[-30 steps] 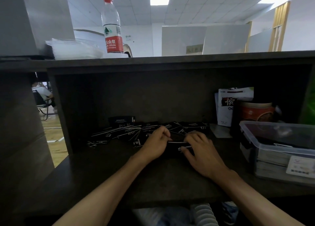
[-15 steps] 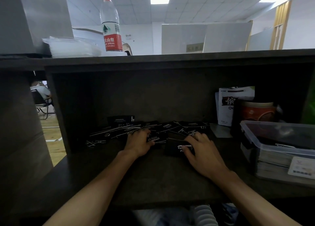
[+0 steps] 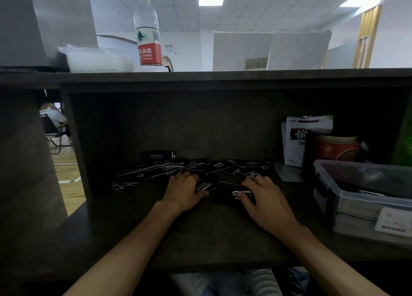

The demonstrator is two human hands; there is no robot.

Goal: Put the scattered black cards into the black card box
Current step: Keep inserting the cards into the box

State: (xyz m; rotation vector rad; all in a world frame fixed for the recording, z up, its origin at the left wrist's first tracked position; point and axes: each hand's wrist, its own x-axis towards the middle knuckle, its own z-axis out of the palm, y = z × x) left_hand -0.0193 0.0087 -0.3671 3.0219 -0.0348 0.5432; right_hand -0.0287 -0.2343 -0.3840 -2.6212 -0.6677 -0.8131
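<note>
Many black cards (image 3: 178,173) lie scattered along the back of the dark shelf (image 3: 200,235). Left hand (image 3: 185,193): fingers curled, pinching one card (image 3: 206,185) against the thumb. Right hand (image 3: 265,199): fingers bent over the black card box (image 3: 229,198), thumb at its near face. Clear plastic tub (image 3: 365,197) stands at right.

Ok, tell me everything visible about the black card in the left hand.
The black card is a flat, thin rectangle, apparently card stock, with white cursive lettering on its face. It is tilted, face toward the camera, lifted a little off the dark desk. The left hand pinches its left end, thumb below, fingers behind. It sits just in front of the scattered cards.
</note>
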